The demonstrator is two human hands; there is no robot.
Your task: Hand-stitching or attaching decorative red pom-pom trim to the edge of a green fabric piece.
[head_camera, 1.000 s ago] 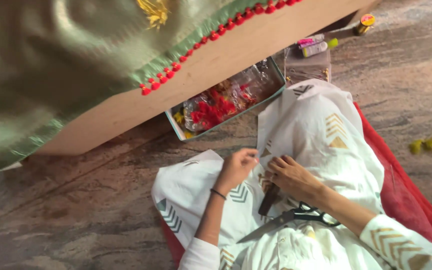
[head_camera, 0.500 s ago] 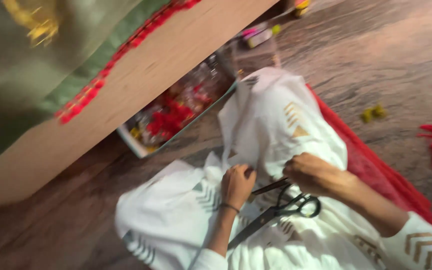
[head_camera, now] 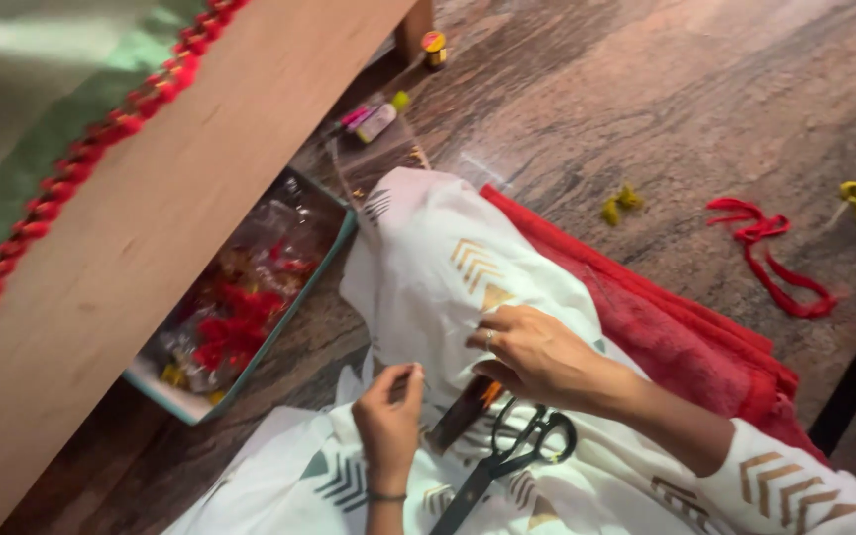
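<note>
My left hand (head_camera: 388, 416) is pinched shut over my lap, and it seems to hold something thin between thumb and fingers; I cannot make out what. My right hand (head_camera: 532, 352) rests on the white cloth with gold chevrons (head_camera: 448, 267) that covers my knee, fingers curled. Black-handled scissors (head_camera: 507, 461) lie on my lap just below the right hand, beside a dark flat strip (head_camera: 460, 414).
A wooden board (head_camera: 200, 188) slants across the left, draped with green fabric edged in red pom-poms (head_camera: 81, 129). Under it sits a tray of red trimmings in plastic (head_camera: 240, 317). A red cloth (head_camera: 666, 327), red ribbon (head_camera: 770, 258) and yellow scraps (head_camera: 621, 203) lie on the brown floor.
The view has swung right and down, bringing the red ribbon and yellow scraps into sight. My left hand has drawn back toward me and pinched shut; the right hand stays on the cloth.
</note>
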